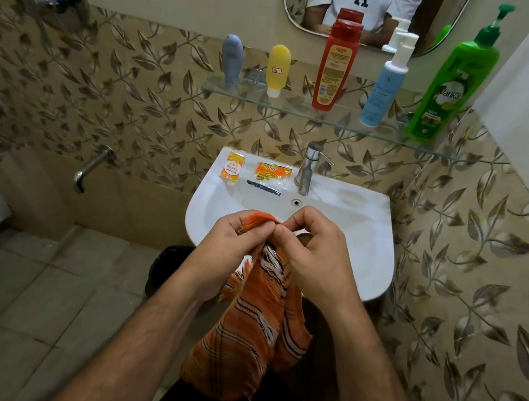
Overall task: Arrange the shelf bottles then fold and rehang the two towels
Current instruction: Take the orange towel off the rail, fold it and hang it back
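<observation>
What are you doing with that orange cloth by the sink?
A person stands at the white sink holding an orange striped towel. The left hand and the right hand both pinch its top edge close together, and the rest hangs down. On the glass shelf above, five bottles stand in a row, from a grey tube to a tall green pump bottle.
</observation>
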`<state>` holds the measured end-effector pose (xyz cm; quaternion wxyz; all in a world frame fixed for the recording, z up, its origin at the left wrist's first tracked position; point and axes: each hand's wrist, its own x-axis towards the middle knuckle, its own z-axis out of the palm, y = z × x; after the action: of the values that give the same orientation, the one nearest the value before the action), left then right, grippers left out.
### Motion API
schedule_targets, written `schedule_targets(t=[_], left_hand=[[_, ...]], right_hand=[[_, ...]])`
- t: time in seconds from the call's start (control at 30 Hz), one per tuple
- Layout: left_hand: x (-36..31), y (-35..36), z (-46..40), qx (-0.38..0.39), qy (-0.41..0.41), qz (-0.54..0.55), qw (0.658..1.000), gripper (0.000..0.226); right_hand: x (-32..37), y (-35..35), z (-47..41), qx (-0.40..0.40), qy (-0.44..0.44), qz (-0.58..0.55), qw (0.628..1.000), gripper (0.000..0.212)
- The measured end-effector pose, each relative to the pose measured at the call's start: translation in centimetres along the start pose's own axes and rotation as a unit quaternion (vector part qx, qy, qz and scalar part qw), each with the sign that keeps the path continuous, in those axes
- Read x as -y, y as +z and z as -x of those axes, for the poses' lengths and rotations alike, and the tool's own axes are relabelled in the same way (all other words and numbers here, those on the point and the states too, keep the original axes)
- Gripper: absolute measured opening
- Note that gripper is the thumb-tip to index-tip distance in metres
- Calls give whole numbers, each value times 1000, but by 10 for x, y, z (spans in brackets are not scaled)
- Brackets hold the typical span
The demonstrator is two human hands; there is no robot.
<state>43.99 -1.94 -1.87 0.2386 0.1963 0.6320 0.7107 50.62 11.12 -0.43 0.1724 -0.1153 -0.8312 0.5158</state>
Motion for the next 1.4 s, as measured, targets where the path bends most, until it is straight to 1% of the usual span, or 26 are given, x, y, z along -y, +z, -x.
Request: schedule_targets(t=[0.1,0.2,0.27,0.33,0.37,0.4,0.43,0.5,0.6,0.63,0.67,0.73,0.8,0.87,0.97,1.07,1.1,1.17,1.2,1.3,1.37,1.4], left_hand=[[-6,9,-1,-11,0,-18,1000,25],[-10,12,-7,-35,32,-59,997,28],[-15,10,-12,-60,54,-61,995,27],[-21,6,-17,-73,69,-71,992,26],[-24,4,-19,-72,78,-87,991,25],[-26,1,-20,-64,92,-111,987,25],[-28,-1,-21,-53,108,-137,983,25],[-32,-5,-21,-29,146,-191,970,24],[-39,-9,-19,-16,205,-263,943,22],[-41,-10,-18,-22,218,-280,935,22],[-43,-11,-18,-30,227,-287,930,23],[-45,-14,-17,-48,239,-284,927,24],[-45,-17,-18,-73,250,-283,923,25],[-43,-21,-20,-102,260,-290,915,25],[-42,-27,-24,-152,285,-304,896,26],[-41,-36,-27,-190,312,-330,870,19],[-41,-38,-27,-193,320,-335,865,16],[-43,-38,-27,-197,336,-335,858,15],[-44,-37,-27,-201,344,-332,855,15],[-48,-33,-25,-198,357,-329,851,15],[-48,-31,-26,-193,359,-336,849,15],[-49,-31,-26,-194,360,-337,848,15]], right_hand=[[0,-2,-1,19,12,-19,1000,14],[-5,-6,-3,39,18,-57,997,12],[-9,-8,-4,55,32,-83,995,14],[-13,-8,-3,79,79,-153,982,13],[-12,-6,-2,98,115,-206,967,11],[-13,-5,0,114,141,-235,955,10],[-14,-4,0,128,152,-236,951,12],[-18,-2,1,170,146,-194,955,24],[-20,1,2,249,131,-173,944,24],[-20,3,3,253,127,-174,943,22],[-20,6,4,232,123,-168,950,17],[-22,13,4,143,114,-145,972,7],[-26,19,3,52,108,-134,984,13],[-27,21,1,17,103,-144,984,14],[-26,21,4,33,98,-197,975,14],[-25,24,7,33,104,-248,962,23],[-24,24,8,42,110,-266,957,23],[-21,25,11,86,121,-291,945,15],[-21,26,12,112,120,-289,943,12],[-21,28,15,183,96,-252,945,28],[-22,29,15,201,90,-248,943,17],[-22,30,15,208,91,-246,942,16]])
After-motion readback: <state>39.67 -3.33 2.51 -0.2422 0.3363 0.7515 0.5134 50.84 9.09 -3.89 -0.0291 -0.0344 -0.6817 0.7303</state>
